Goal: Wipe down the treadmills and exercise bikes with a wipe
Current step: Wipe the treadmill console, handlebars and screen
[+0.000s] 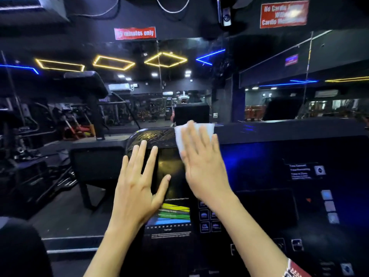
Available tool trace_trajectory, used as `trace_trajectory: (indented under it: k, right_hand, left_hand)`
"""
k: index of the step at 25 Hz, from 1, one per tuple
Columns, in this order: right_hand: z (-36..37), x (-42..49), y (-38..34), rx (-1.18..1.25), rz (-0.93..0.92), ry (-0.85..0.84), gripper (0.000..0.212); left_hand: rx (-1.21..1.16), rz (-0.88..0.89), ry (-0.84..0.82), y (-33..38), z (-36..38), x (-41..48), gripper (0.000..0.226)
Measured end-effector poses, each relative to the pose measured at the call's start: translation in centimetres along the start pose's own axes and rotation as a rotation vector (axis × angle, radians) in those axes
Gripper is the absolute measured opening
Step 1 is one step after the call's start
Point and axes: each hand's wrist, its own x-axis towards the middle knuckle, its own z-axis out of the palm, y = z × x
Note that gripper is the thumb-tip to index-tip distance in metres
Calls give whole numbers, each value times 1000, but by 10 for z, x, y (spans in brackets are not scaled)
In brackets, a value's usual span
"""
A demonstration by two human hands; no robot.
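Flat right hand (201,162) on white wipe (194,134), glossy console (259,166).

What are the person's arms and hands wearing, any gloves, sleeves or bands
No gloves and no sleeves show: both forearms are bare up to the frame edge. The left hand carries no ring or watch that can be seen. The right hand is likewise bare, but on that forearm, at the bottom edge, sits a red and white patterned band, only partly in view.
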Motion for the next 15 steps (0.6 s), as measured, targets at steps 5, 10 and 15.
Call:
trace_trajectory:
  k: [5, 10, 15]
  right_hand:
    - [-5, -22, -4, -22, 52, -25, 52]
    - [14, 18, -52, 9, 41, -40, 55]
    - [10, 0, -39, 3, -196, -58, 52]
  left_hand:
    - [-20, 28, 38, -23, -5, -9, 66]
    - [-56, 43, 25, -42, -10, -19, 63]
    - [-98, 58, 1, -54, -12, -32, 60]
